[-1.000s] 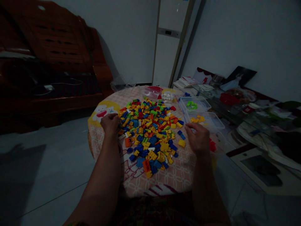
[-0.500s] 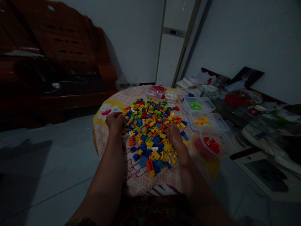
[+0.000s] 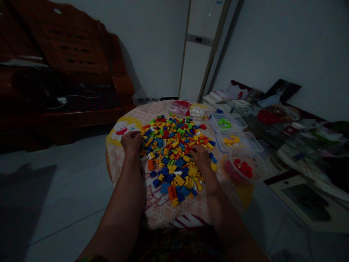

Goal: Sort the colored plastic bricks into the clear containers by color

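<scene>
A wide pile of toy building bricks [image 3: 171, 145] in yellow, blue, green, red and orange lies spread over a round table with a patterned cloth [image 3: 191, 213]. At the pile's left edge is my left hand [image 3: 131, 142], its fingers curled together; what they hold, if anything, is hidden. My right hand [image 3: 201, 157] reaches into the right side of the pile with thumb and fingers drawn together beside orange and red bricks. Whatever sits between those fingertips is too small and dark to name.
Along the table's right side stand clear tubs: one with green pieces [image 3: 224, 123], one with yellow pieces [image 3: 231, 141], one with red bricks [image 3: 243, 168]. White pieces [image 3: 197, 112] lie at the far edge. A cluttered glass table [image 3: 251, 118] stands right, a wooden bench [image 3: 81, 109] left.
The view has shifted slightly. My right hand's fingers show a little more clearly among the bricks. My left hand stays at the pile's left edge.
</scene>
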